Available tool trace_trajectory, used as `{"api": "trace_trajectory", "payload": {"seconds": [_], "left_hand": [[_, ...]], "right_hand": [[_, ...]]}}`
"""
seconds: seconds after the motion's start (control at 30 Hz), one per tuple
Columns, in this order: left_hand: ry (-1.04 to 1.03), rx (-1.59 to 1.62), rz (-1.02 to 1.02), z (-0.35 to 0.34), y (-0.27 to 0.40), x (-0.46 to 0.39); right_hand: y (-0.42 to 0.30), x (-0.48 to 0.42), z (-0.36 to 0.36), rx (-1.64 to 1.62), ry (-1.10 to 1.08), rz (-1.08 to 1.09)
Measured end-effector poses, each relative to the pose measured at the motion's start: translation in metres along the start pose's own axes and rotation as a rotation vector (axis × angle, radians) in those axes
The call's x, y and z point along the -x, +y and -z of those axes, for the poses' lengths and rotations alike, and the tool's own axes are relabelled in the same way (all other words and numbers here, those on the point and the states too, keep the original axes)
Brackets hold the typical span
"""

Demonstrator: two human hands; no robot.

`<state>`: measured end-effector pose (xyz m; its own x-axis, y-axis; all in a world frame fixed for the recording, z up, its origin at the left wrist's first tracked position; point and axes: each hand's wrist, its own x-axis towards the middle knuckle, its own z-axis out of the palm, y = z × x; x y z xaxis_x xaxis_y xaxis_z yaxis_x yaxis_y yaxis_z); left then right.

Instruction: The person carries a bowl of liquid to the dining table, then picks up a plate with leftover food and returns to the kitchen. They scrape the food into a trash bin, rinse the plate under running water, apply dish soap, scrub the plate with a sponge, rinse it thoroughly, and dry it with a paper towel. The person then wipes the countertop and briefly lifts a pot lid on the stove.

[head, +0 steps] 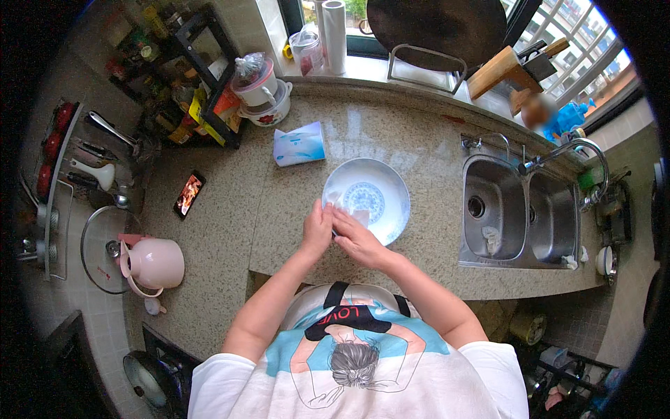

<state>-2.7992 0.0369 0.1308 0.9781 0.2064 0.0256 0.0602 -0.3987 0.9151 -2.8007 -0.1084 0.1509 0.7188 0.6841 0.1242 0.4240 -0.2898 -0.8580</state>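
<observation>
A wide white bowl (395, 201) with a blue pattern at its centre rests on the speckled stone worktop (293, 220). My left hand (317, 229) and my right hand (361, 243) meet at the bowl's near left rim, palms turned towards each other. White tissue (360, 216) shows at the fingers of both hands, over the inside of the bowl; which hand grips it is not clear. Behind the bowl to the left lies a blue and white tissue pack (299, 144).
At right is a double steel sink (494, 209) with a tap (557, 152). A phone (189, 194) and a pink jug (159, 263) stand or lie at left. Lidded pots (265, 105), a spice rack (209, 78) and a knife block (497, 70) line the back.
</observation>
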Motion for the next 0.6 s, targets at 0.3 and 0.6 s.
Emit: {"api": "trace_trajectory", "payload": {"seconds": [0.3,0.6], "left_hand": [[0.009,0.011,0.038,0.009,-0.001,-0.001],[-0.073,0.069,0.002,0.012,-0.005,-0.01]], "right_hand": [[-0.004,0.054,0.052,0.353,-0.166,0.055],[0.051,0.042,0.116,0.605,0.397,-0.016]]}}
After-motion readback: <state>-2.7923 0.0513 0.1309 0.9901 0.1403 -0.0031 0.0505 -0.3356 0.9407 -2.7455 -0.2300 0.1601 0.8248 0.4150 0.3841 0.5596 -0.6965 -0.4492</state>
